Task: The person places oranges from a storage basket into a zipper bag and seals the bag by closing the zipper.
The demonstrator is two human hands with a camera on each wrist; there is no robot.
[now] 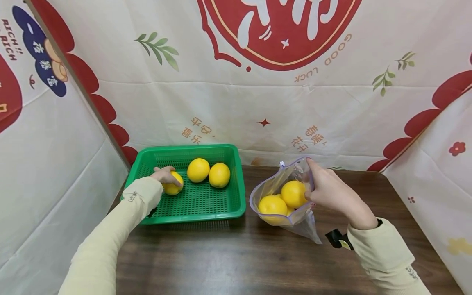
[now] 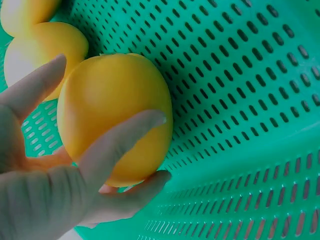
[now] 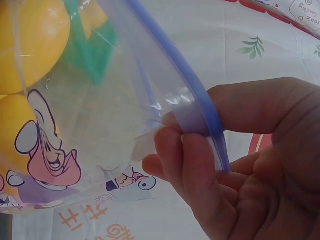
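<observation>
On the dark wood table point(image 1: 221, 262) sat a green basket point(image 1: 206, 203), with a clear zip bag point(image 1: 273, 186) gaping open just to its right. The person's right hand point(image 1: 333, 190) had the bag's purple rim point(image 3: 192, 80) pinched, while the left hand point(image 1: 164, 176) was down in the basket, fingers curled round a yellow fruit point(image 1: 172, 187). Two more fruits point(image 1: 198, 170) sat side by side nearby, others point(image 1: 272, 207) bunched up in the bag.
</observation>
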